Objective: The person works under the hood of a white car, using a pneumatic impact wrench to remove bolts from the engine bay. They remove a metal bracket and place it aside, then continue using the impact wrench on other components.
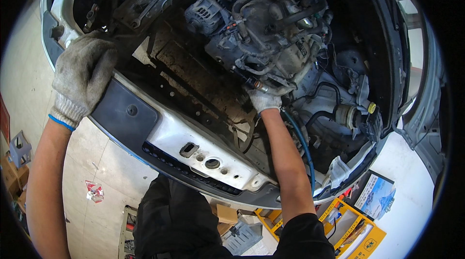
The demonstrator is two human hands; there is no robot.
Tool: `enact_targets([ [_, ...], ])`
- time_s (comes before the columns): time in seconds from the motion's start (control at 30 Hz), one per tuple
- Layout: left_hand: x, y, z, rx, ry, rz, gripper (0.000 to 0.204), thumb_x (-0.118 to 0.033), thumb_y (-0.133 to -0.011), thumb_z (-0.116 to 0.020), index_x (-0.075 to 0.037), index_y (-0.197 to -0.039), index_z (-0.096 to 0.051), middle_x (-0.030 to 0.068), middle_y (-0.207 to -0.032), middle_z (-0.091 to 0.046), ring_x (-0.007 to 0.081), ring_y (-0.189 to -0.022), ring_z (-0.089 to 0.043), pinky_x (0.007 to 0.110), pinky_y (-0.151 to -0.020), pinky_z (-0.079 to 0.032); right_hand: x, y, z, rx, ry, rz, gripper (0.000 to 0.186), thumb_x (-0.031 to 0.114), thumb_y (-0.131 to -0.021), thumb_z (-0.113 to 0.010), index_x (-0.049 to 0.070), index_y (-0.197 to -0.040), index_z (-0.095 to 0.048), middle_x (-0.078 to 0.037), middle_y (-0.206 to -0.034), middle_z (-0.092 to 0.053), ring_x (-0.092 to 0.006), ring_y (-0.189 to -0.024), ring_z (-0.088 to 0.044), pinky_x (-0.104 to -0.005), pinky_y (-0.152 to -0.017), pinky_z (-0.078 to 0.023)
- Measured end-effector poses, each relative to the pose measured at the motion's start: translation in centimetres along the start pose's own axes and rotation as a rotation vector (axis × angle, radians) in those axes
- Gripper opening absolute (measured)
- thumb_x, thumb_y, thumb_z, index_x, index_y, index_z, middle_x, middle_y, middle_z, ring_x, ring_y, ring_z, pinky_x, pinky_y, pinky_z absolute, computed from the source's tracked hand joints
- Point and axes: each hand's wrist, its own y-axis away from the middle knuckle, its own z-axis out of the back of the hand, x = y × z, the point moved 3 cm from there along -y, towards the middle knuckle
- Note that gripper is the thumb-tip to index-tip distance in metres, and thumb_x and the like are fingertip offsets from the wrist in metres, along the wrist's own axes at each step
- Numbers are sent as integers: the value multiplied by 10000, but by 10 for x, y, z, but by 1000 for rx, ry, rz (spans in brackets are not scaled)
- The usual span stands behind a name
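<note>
In a grey-white work glove, my left hand is closed over the left end of the car's front panel, its fingers curled at the edge. My right arm reaches down into the engine bay. There my gloved right hand is closed around a slim dark power ratchet with a coppery collar, beside the lower engine. Its fingertips are hidden behind the tool and nearby parts. A blue hose runs from near that hand over the front edge. The engine fills the bay's upper middle.
A combination wrench lies on a metal bracket at the upper left, near an alternator. A yellow-capped reservoir sits at the right. Below the bumper stand a yellow tool tray, cardboard boxes and a grey plastic part.
</note>
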Motion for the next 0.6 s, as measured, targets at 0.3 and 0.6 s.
enact_targets([
  [0.3,3,1,-2,-3,24,6,249,-195,-940,-636,-11,-1079,-730,227,-1142,-707,403,-1097,-672,474,-1033,-502,0,-1,-2,-43,0,10,680,583,-944,-557,184,-1494,-533,-127,-1563,-507,-379,-1458,-432,-524,-1238,-289],
  [0.6,3,0,-1,-69,18,-13,232,-129,-878,-687,10,-1061,-718,226,-1121,-714,430,-1144,-664,475,-1016,-507,-8,-5,-10,-25,-76,-12,723,604,-945,-537,193,-1537,-473,-122,-1618,-437,-380,-1499,-369,-552,-1251,-244],
])
